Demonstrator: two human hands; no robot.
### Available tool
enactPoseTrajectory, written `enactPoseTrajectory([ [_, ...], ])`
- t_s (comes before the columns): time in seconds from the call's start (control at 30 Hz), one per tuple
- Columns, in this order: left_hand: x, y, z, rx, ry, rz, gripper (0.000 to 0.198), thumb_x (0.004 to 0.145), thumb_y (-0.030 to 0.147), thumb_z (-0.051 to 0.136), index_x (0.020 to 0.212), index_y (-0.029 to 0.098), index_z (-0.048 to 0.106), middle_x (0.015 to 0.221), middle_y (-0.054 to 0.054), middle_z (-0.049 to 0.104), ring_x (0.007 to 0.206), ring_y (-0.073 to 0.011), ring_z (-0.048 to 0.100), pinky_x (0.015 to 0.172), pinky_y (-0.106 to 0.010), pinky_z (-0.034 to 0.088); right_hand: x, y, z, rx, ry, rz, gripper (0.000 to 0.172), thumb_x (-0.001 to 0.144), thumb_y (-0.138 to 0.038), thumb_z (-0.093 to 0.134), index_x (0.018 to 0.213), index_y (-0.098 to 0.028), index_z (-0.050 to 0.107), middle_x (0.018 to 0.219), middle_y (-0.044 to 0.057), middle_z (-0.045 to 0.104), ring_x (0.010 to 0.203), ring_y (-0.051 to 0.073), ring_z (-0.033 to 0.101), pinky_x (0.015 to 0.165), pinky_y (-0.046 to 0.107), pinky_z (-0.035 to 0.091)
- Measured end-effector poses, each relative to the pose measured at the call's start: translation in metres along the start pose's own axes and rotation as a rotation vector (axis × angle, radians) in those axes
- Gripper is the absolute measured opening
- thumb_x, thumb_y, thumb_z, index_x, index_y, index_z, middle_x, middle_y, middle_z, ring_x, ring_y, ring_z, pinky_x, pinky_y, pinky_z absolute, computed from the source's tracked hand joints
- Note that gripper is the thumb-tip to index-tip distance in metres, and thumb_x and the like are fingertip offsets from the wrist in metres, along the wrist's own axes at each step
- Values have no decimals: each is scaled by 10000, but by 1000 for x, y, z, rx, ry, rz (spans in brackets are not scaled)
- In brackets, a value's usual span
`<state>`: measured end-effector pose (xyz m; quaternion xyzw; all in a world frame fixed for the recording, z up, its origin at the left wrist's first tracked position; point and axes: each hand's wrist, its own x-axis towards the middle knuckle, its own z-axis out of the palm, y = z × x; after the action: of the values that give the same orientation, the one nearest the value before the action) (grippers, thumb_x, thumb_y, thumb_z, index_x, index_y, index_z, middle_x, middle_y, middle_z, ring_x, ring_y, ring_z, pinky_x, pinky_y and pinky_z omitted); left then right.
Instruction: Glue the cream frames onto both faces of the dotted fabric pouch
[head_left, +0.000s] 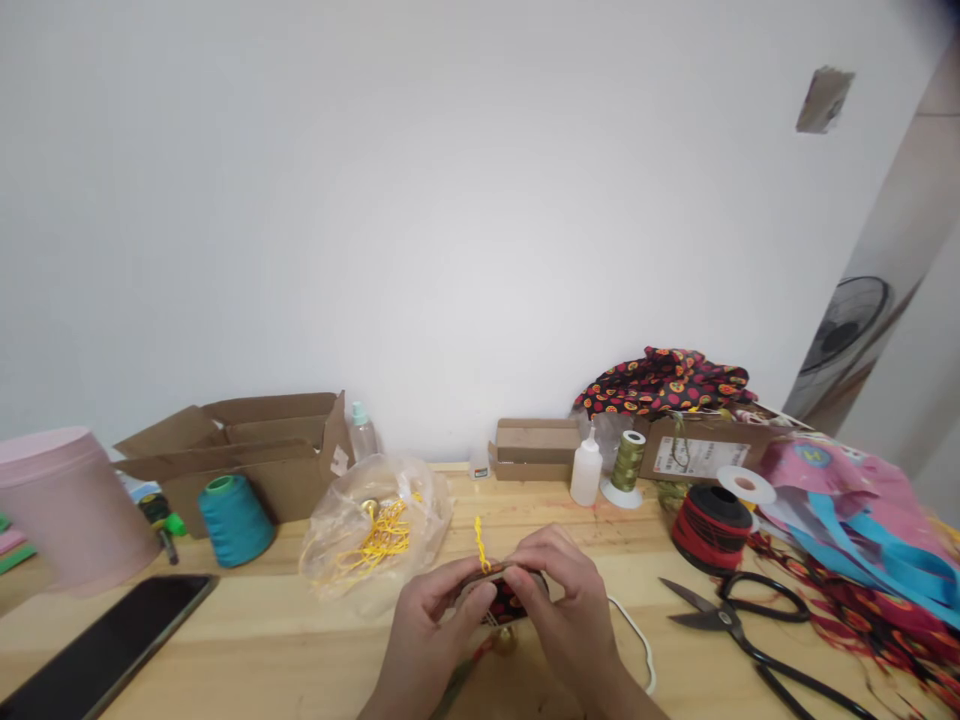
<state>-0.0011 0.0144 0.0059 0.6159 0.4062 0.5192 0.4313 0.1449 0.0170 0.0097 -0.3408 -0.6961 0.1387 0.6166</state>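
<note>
Between both hands, low in the middle of the head view, is a small dark fabric pouch with a red and orange pattern. My left hand pinches its left side, and my right hand grips the right side, thumbs on the front. A twisted yellow cord rises from the pouch's top edge. Below it hang a gold-coloured bell and red and green strands, partly covered by my left hand. A white cord curves on the table beside my right wrist. The fingers hide much of the pouch.
A plastic bag of yellow cords lies left, near a teal thread cone and a phone. Black scissors lie right, below a red-black spool. A squeeze bottle and cardboard box stand behind.
</note>
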Motion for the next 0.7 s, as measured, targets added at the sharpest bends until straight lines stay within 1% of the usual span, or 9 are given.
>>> enactPoseTrajectory([
  [0.07,0,0,1,-75,18,-26,162,694,287,646,834,249,719,797,-7,721,771,-164,646,698,-177,501,0,1,0,4,-3,-18,90,748,-154,587,708,-180,664,614,26,603,616,148,541,587,262,416],
  [0.2,1,1,1,-128,54,-61,123,654,260,685,760,216,730,771,-20,727,728,-159,652,675,-168,506,1,4,-1,41,-26,-15,88,744,-184,602,747,-200,689,628,24,611,636,149,542,601,257,420],
  [0.27,2,1,0,-186,92,-112,133,638,261,700,749,193,728,769,-31,728,730,-160,652,667,-166,506,2,7,-1,73,-29,44,91,715,-221,636,787,-202,689,673,26,626,660,155,548,626,263,429],
  [0.4,8,1,-5,-477,212,-210,186,634,290,709,774,168,710,741,-30,724,684,-145,654,627,-170,513,0,14,2,100,-93,259,276,606,-270,711,863,-176,678,695,19,622,635,155,527,600,258,426],
  [0.47,11,1,-7,-632,245,-211,204,647,285,704,808,160,698,750,-34,720,673,-139,655,616,-175,517,-2,17,5,75,-174,302,190,603,-270,706,759,-165,683,607,-3,583,570,136,493,542,237,393],
  [0.5,12,0,-8,-693,249,-208,210,656,275,700,829,157,693,762,-39,719,677,-141,656,614,-179,520,-3,17,7,54,-193,290,124,624,-269,687,678,-159,669,563,-11,556,543,126,478,523,230,373],
  [0.57,13,0,-10,-782,245,-209,226,667,250,694,871,152,683,785,-50,717,695,-149,660,618,-194,529,-5,16,9,7,-183,217,183,686,-266,632,545,-153,604,503,-20,500,511,112,461,514,223,347],
  [0.63,14,-2,-10,-848,258,-217,220,653,224,707,856,143,682,788,-54,718,692,-148,662,624,-198,536,-6,13,10,-27,-162,130,250,738,-263,581,514,-157,553,488,-22,477,507,107,458,518,219,334],
  [0.7,14,-3,-8,-890,278,-224,205,631,205,725,818,134,682,793,-53,719,685,-139,662,638,-196,540,-6,10,8,-53,-154,51,242,758,-266,566,542,-163,531,501,-22,476,521,106,455,524,218,323],
])
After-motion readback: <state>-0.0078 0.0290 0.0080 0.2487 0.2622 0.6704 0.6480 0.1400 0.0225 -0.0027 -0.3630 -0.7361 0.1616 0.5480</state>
